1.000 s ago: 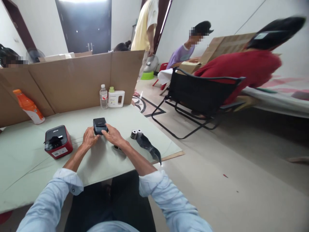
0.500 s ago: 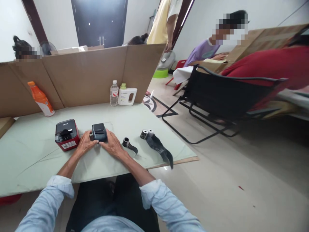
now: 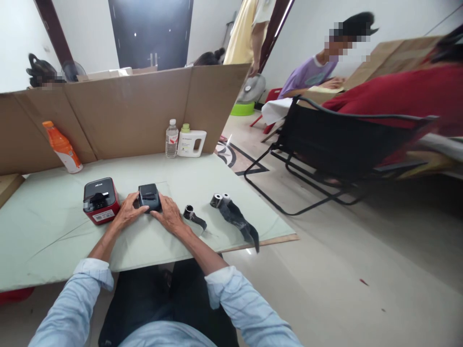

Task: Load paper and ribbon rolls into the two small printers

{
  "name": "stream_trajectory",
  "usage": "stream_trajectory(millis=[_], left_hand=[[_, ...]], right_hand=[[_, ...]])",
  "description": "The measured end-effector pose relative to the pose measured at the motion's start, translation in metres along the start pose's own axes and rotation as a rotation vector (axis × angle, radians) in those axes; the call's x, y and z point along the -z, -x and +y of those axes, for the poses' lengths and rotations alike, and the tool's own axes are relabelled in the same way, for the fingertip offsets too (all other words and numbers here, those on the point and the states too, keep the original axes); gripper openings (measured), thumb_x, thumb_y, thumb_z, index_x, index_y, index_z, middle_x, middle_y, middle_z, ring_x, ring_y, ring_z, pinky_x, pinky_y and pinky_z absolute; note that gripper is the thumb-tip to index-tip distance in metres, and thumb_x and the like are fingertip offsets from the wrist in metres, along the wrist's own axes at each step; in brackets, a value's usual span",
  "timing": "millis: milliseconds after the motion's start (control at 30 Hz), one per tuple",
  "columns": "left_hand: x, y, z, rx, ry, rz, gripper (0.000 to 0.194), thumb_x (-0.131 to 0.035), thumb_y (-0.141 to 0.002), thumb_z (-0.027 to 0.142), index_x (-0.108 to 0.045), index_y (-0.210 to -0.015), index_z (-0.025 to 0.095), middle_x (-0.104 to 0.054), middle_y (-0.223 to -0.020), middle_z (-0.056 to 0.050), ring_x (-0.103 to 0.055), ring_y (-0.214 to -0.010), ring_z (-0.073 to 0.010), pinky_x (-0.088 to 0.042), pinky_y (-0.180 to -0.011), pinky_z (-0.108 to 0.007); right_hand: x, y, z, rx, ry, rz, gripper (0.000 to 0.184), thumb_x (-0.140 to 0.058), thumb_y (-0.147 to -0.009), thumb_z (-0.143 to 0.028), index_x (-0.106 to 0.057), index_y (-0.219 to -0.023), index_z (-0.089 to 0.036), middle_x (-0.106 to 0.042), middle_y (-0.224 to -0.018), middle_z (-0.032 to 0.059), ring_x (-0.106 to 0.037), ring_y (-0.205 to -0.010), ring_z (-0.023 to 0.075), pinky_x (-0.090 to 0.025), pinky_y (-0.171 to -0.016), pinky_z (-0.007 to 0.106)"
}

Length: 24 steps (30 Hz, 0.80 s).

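Observation:
A small dark boxy device (image 3: 149, 197), which looks like a portable receipt printer, rests on the pale green tabletop (image 3: 144, 246). My left hand (image 3: 127, 212) grips its left side, thumb along the near edge. On the opposite side my right hand (image 3: 169, 214) presses against it, thumb also at the near edge. Just left of my left hand stands a larger red-and-black box-shaped machine (image 3: 101, 201) with a label on its front. A short dark roll (image 3: 188, 211) with a loose tail lies right of my right hand. Beyond it, two rolls (image 3: 217, 200) trail a long black strip.
A cardboard partition (image 3: 133, 113) lines the table's back. Before it stand an orange-capped bottle (image 3: 63, 147), a clear water bottle (image 3: 171, 140) and a white jug (image 3: 191, 143). A black folding chair (image 3: 336, 130) is to the right, with seated people beyond.
Both hands keep their hold on the small dark device, which stays in place. The view has shifted very slightly. At right, the person in red has leaned a little to the left.

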<state>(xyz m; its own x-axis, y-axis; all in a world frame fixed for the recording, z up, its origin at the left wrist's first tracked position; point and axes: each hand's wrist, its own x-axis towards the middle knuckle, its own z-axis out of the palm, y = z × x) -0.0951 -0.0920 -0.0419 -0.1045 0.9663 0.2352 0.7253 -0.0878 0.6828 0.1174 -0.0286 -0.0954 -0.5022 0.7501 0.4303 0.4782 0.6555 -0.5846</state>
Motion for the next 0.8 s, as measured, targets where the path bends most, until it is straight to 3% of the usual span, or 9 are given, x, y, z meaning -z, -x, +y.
stream_trajectory(millis=[200, 367, 633, 800], left_hand=[[0.007, -0.006, 0.004, -0.026, -0.098, -0.036, 0.042, -0.06, -0.095, 0.038, -0.069, -0.13, 0.016, -0.069, -0.133, -0.014, -0.065, -0.121, -0.0273, -0.052, -0.109, -0.043], [0.005, -0.006, 0.001, -0.02, -0.166, -0.013, 0.042, -0.059, -0.095, 0.036, -0.069, -0.132, 0.016, -0.071, -0.134, -0.015, -0.064, -0.126, -0.0292, -0.048, -0.115, -0.046], [-0.001, -0.028, -0.002, 0.172, -0.061, 0.086, 0.038, -0.052, -0.093, 0.021, -0.079, -0.119, 0.017, -0.077, -0.127, -0.012, -0.069, -0.124, -0.0271, -0.049, -0.115, -0.04], [-0.011, -0.044, -0.005, 0.242, 0.003, 0.162, 0.043, -0.056, -0.088, 0.019, -0.078, -0.125, 0.016, -0.076, -0.131, -0.013, -0.066, -0.128, -0.0282, -0.051, -0.113, -0.041]], right_hand=[[0.002, 0.0, -0.002, 0.005, 0.011, -0.008, 0.075, -0.071, -0.094, -0.038, -0.043, -0.158, -0.008, -0.062, -0.14, 0.0241, -0.058, -0.127, 0.0356, -0.049, -0.111, 0.051], [-0.001, 0.0, 0.0, 0.023, -0.002, 0.014, 0.073, -0.069, -0.095, -0.039, -0.042, -0.159, -0.015, -0.063, -0.138, 0.021, -0.06, -0.123, 0.036, -0.05, -0.109, 0.055], [-0.002, 0.0, -0.001, 0.016, 0.01, 0.02, 0.074, -0.069, -0.096, -0.04, -0.041, -0.16, -0.015, -0.063, -0.139, 0.0214, -0.059, -0.125, 0.0372, -0.051, -0.108, 0.056], [0.001, 0.0, -0.002, 0.014, 0.013, 0.006, 0.071, -0.066, -0.097, -0.036, -0.041, -0.16, -0.014, -0.063, -0.137, 0.0217, -0.06, -0.124, 0.036, -0.051, -0.108, 0.054]])
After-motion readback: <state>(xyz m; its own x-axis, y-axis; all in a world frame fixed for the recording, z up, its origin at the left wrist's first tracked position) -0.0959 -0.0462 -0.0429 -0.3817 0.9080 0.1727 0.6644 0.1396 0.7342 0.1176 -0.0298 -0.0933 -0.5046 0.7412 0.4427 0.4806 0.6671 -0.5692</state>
